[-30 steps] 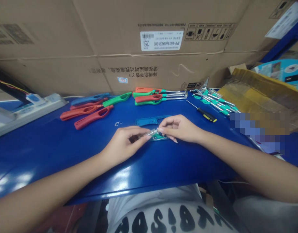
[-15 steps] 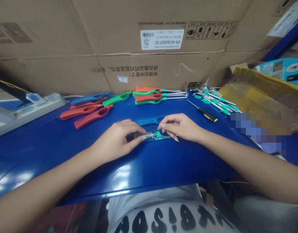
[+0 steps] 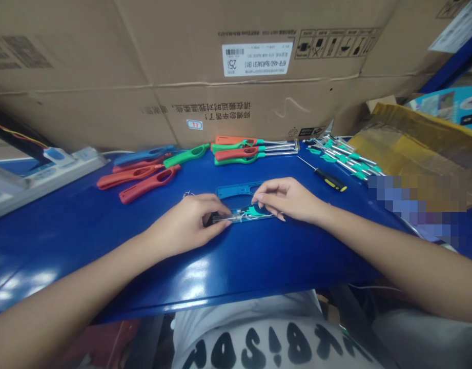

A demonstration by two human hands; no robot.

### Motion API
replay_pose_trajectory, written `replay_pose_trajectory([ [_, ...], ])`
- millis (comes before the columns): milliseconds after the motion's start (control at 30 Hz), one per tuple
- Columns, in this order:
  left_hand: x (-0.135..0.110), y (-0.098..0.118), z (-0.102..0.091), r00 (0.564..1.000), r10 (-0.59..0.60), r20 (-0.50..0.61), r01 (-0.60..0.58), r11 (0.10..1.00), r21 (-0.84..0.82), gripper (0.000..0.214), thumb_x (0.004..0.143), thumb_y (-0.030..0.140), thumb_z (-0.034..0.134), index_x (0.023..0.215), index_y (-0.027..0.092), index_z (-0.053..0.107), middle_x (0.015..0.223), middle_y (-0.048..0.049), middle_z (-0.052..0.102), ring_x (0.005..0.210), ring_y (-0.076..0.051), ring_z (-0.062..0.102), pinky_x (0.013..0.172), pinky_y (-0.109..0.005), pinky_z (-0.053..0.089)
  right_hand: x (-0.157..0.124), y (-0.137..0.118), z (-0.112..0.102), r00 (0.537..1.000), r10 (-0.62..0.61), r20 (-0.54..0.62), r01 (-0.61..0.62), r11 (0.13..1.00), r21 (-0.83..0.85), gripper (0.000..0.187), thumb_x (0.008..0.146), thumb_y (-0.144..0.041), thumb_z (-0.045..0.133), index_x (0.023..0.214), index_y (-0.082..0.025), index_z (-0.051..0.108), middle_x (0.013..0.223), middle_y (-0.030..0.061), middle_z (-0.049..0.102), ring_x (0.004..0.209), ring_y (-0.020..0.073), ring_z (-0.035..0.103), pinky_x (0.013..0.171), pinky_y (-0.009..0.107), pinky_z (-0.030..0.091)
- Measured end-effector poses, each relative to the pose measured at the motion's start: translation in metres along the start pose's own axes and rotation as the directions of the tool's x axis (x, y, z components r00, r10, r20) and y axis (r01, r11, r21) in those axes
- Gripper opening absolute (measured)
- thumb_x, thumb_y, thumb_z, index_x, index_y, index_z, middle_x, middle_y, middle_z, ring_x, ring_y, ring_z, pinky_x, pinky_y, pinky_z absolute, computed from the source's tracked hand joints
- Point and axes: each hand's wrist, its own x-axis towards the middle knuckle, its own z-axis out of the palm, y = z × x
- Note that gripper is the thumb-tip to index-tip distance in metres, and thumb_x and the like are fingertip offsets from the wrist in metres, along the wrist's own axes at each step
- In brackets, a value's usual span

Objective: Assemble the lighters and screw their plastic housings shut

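Note:
In the head view, my left hand pinches a clear fuel tank with a dark end, seated at the left of an opened blue lighter shell half. My right hand has thumb and fingertips pressed together over the shell's right part, beside a green trigger piece. What those fingertips hold is too small to make out. Thin pale wires run along the shell near the trigger. Just behind lies the other blue shell half, partly covered by my right fingers.
Loose coloured lighter shells lie at the back left, near a white power strip. Assembled lighters are stacked at the back centre. A screwdriver and several metal lighter tubes lie right, beside a taped carton.
My left fingers have lowered the clear tank slightly toward the blue shell half. My right hand stays pinched over the trigger area, barely shifted. The view has tilted a little.

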Motion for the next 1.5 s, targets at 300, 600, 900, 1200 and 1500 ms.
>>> replay_pose_trajectory([
  [300,0.001,0.003,0.0,0.999,0.005,-0.034,-0.007,0.999,-0.045,0.021,0.094,0.033,0.063,0.102,0.023,0.08,0.095,-0.0054,0.074,0.078,-0.017,0.068,0.071,-0.027,0.054,0.0,0.001,-0.001,1.0,-0.003,0.0,0.003,0.999,-0.041,0.027,0.084,-0.04,0.07,0.085,-0.013,0.07,0.063,-0.0021,0.061,0.042,0.0046,0.047,0.037,0.017,0.039],
  [600,-0.002,0.004,0.004,0.997,0.025,-0.073,-0.024,0.999,0.023,0.018,0.094,0.027,0.065,0.102,0.022,0.08,0.09,-0.0041,0.072,0.077,-0.015,0.066,0.074,-0.026,0.053,-0.008,0.008,0.002,0.886,-0.453,0.095,0.434,0.743,-0.51,0.02,0.093,-0.027,0.06,0.105,-0.016,0.073,0.099,0.0085,0.069,0.081,0.0153,0.062,0.072,0.03,0.052],
  [900,-0.003,0.006,0.001,0.998,0.003,-0.059,-0.003,1.0,0.003,0.019,0.091,0.025,0.066,0.103,0.022,0.08,0.089,-0.0037,0.071,0.072,-0.014,0.066,0.068,-0.025,0.051,-0.012,0.008,-0.002,0.802,-0.376,0.465,0.583,0.316,-0.749,0.036,0.1,-0.028,0.054,0.133,-0.019,0.062,0.135,0.0139,0.063,0.123,0.0265,0.054,0.102,0.047,0.043],
  [1200,0.001,0.002,0.001,0.998,-0.025,-0.062,0.02,0.997,-0.081,0.018,0.091,0.033,0.067,0.097,0.022,0.081,0.087,-0.0045,0.073,0.073,-0.016,0.067,0.066,-0.025,0.051,-0.008,0.013,-0.003,0.796,-0.4,0.455,0.59,0.341,-0.732,0.034,0.1,-0.025,0.053,0.131,-0.02,0.064,0.127,0.0125,0.065,0.118,0.0242,0.055,0.1,0.045,0.045],
  [1500,0.0,-0.001,0.001,0.999,0.012,-0.044,-0.013,1.0,-0.026,0.018,0.093,0.034,0.067,0.1,0.024,0.081,0.089,-0.0036,0.073,0.074,-0.015,0.067,0.069,-0.025,0.052,-0.016,0.003,0.0,0.79,-0.319,0.524,0.592,0.173,-0.787,0.038,0.1,-0.022,0.051,0.135,-0.014,0.061,0.133,0.0185,0.061,0.123,0.0302,0.054,0.1,0.051,0.046],
])
